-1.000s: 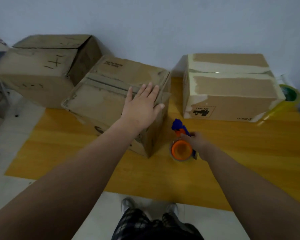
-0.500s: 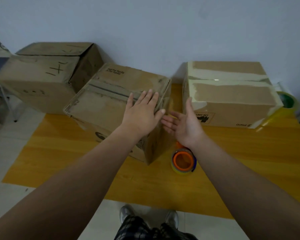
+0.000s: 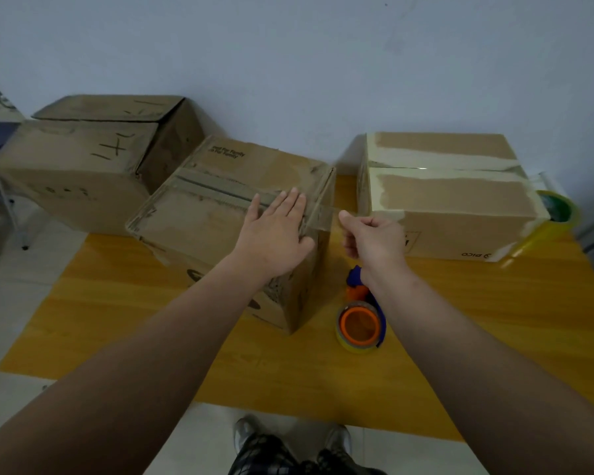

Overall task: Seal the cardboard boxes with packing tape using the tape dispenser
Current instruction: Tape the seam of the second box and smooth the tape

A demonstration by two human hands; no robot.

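Note:
The middle cardboard box (image 3: pixel 203 228) sits angled on the yellow table (image 3: pixel 494 320), a clear strip of tape along its top seam. My left hand (image 3: pixel 275 234) lies flat on the box top near its right edge, fingers straight. My right hand (image 3: pixel 374 238) hovers just right of that edge and pinches the loose end of the clear tape (image 3: pixel 323 214) that hangs off the box. The blue and orange tape dispenser (image 3: pixel 360 317) lies on the table below my right wrist, untouched.
A taped box (image 3: pixel 453 200) stands at the back right with a yellow-green tape roll (image 3: pixel 558 210) beside it. A larger box (image 3: pixel 83 159) sits off the table at the left. My shoes (image 3: pixel 247 430) show at the table's near edge.
My right hand let go of the dispenser, rose to the box's right edge and closed its fingers on the tape end. The left hand stayed flat on the box top.

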